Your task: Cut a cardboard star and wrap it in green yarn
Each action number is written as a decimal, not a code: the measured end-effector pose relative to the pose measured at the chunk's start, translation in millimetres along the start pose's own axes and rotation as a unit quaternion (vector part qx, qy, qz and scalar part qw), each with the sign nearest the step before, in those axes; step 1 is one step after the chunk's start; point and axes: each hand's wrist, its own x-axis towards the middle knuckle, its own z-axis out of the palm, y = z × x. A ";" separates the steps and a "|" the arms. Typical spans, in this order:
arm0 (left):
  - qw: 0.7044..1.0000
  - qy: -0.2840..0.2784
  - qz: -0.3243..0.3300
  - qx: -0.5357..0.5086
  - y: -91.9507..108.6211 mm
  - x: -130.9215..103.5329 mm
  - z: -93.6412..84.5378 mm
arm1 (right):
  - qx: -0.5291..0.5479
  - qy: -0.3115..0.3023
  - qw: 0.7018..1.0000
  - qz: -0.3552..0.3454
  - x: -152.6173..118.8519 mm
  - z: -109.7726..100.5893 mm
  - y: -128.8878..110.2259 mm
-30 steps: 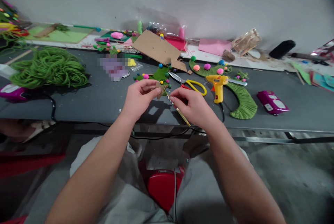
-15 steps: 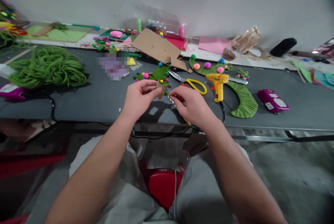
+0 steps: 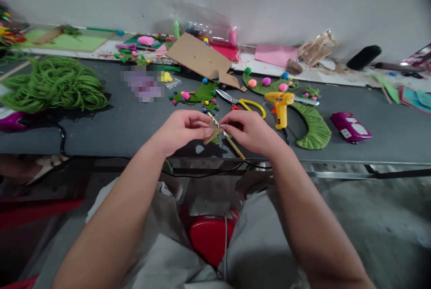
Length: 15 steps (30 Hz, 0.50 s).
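My left hand (image 3: pixel 185 131) pinches a small brown cardboard piece (image 3: pixel 209 138) with a bit of green on it, near the table's front edge. Against that piece, my right hand (image 3: pixel 247 129) has its fingertips pressed together; whatever is between them is too small to make out. A thin yellow patterned pencil (image 3: pixel 235 146) lies slanted beneath the fingers. Just beyond the hands are green shapes with coloured pompoms (image 3: pixel 198 94) and scissors with yellow handles (image 3: pixel 251 106).
A yellow glue gun (image 3: pixel 281 107) stands right of the scissors, beside a green yarn-wrapped curve (image 3: pixel 314 129) and a purple packet (image 3: pixel 351 127). Green yarn (image 3: pixel 55 86) is heaped at left. Cardboard (image 3: pixel 198 57) lies behind. A cable hangs along the front edge.
Both hands have come slightly nearer the front edge, with the cardboard piece. My right fingertips have moved in against it, and the pencil now shows below them.
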 end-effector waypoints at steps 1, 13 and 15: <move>1.000 -0.015 -0.008 0.016 -0.1 -0.9 0.5 | -0.001 -0.010 1.000 0.006 1.0 -1.4 1.5; 0.990 -0.062 -0.026 0.126 -10.2 1.4 12.9 | -0.030 -0.083 0.994 0.060 8.4 -1.7 3.9; 0.990 -0.054 -0.030 0.130 -10.3 2.3 14.5 | -0.034 -0.072 0.994 0.074 7.7 0.1 1.9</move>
